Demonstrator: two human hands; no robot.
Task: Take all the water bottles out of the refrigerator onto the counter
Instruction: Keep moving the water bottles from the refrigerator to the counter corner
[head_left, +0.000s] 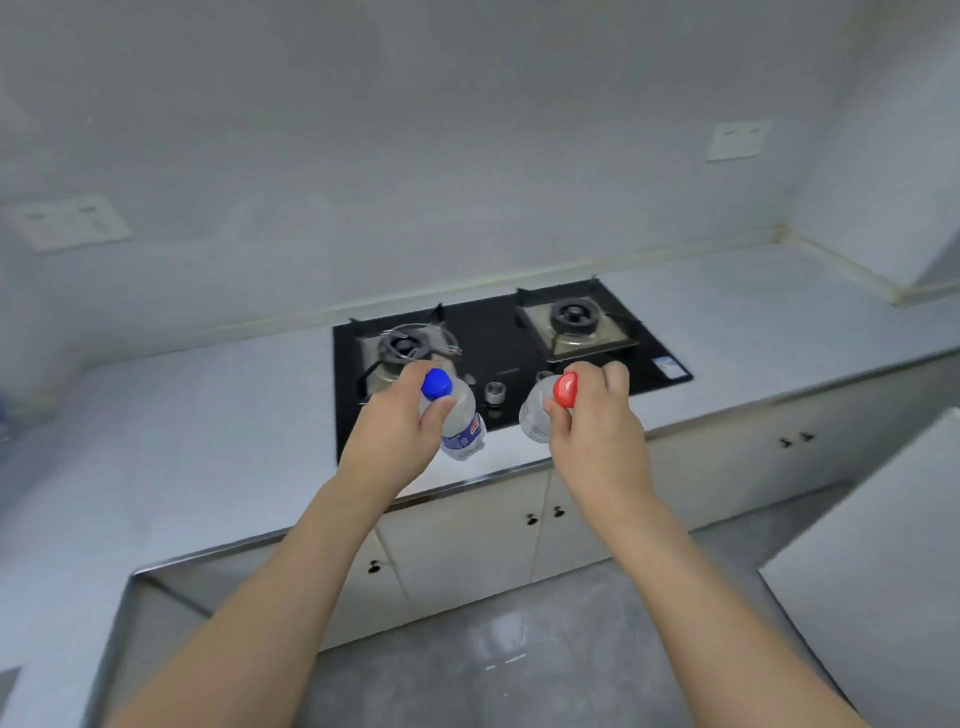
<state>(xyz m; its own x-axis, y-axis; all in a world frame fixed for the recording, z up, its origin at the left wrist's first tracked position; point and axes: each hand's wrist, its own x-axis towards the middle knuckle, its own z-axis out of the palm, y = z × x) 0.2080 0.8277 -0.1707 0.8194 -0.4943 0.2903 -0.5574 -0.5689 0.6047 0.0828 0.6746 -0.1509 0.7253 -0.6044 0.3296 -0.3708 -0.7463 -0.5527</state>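
My left hand (400, 415) grips the neck of a clear water bottle with a blue cap and a blue label (462, 423). In my right hand (592, 421) is a second clear water bottle with a red cap (537, 415), also held near its top. Both bottles hang above the front edge of the black gas hob, just over the grey counter (208, 431). The refrigerator is out of view.
A black two-burner gas hob (498, 338) with a metal knob (495, 391) is set into the counter. White cabinet doors (467, 540) run below it. A white surface (883, 571) juts in at the lower right. Wall sockets (737, 139) sit on the back wall.
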